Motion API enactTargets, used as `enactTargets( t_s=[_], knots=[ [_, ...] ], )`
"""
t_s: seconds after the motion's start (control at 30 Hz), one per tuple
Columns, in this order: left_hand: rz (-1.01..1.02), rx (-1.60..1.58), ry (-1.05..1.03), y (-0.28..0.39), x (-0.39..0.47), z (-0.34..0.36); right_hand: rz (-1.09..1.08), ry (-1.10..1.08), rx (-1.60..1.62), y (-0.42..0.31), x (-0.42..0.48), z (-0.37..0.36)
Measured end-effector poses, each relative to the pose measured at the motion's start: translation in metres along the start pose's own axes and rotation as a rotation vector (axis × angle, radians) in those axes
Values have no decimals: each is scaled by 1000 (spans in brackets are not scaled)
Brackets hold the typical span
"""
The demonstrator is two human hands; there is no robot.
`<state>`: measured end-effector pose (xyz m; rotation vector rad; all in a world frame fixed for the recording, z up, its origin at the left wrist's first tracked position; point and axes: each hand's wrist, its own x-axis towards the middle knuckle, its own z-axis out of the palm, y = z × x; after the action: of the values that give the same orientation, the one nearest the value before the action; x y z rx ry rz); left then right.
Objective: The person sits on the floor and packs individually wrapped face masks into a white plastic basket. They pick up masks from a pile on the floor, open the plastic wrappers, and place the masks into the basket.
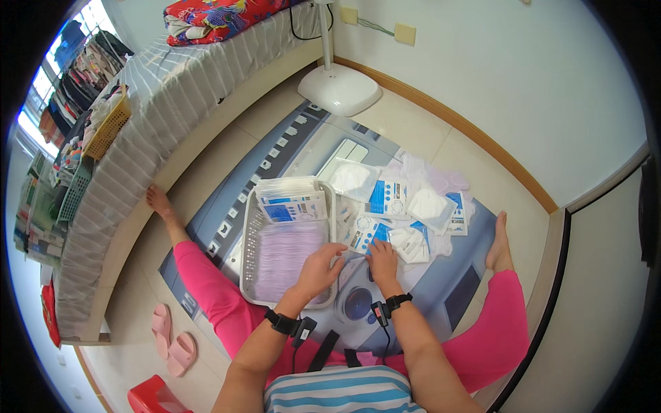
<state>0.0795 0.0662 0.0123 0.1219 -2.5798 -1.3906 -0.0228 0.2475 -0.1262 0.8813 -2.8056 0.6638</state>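
Note:
My left hand (321, 268) hovers over the right rim of a white plastic basket (248, 268), fingers apart and nothing visible in them. In the basket, a dense row of lilac sheet-like items (289, 258) fills the near part. Behind them stand several flat blue-and-white packets (294, 207) on edge. My right hand (383, 262) has its fingertips on the near edge of a blue-and-white packet (364, 232); whether it grips the packet is unclear. Beside those fingers lies a clear-fronted packet (409, 244) with white contents.
More packets (387, 199) and loose lilac pieces (446, 178) are heaped on the printed mat (320, 134). A white stand base (341, 88) is beyond the mat. The bed (170, 98) runs along the left, with pink slippers (182, 353) and a red stool (155, 395) near it.

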Motion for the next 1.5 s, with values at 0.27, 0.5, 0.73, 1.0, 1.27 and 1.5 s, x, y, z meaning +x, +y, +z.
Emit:
enactTargets(
  t_s=[0.27,0.5,0.73,1.0,1.27,1.5],
  knots=[
    [4,11,24,14,-12,-11,230,-138,75,-5,16,-15],
    [59,-5,29,20,-15,-10,22,-34,-29,-5,-9,-7],
    [73,50,24,18,-16,-8,-7,-44,-90,15,-6,11],
    [7,78,26,16,-14,7,265,312,373,-14,19,-56],
    [-60,-426,142,39,6,23,1,414,482,-94,16,-108],
    [-151,-318,391,-13,9,-6,-208,384,529,-123,29,-138]
  ],
)
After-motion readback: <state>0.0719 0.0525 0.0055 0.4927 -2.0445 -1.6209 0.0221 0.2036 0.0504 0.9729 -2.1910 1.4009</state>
